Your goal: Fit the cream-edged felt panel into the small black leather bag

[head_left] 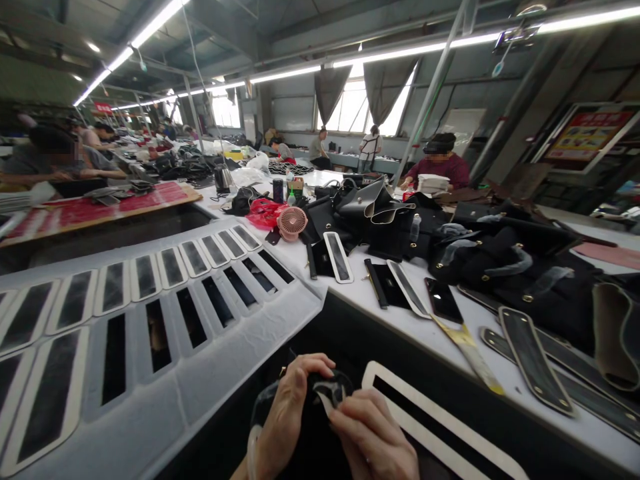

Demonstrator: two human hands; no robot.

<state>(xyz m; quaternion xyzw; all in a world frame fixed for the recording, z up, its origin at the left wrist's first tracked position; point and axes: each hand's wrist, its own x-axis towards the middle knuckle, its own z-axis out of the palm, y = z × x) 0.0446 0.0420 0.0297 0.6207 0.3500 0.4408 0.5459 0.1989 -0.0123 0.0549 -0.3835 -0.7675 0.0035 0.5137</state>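
Note:
My left hand [290,407] and my right hand [373,437] meet low in the view, close to my body. Both grip a small black leather piece [331,388] with a pale edge, held between thumbs and fingers. The left fingers curl over its top, and the right thumb presses its lower right edge. A white template with a long black slot [440,427] lies just right of my hands on the dark table edge.
A white board with rows of slotted black strips [150,320] fills the left. Black leather bag parts [500,267], strips, a phone [443,300] and a pink fan [293,222] lie on the white table to the right. Other people work at far tables.

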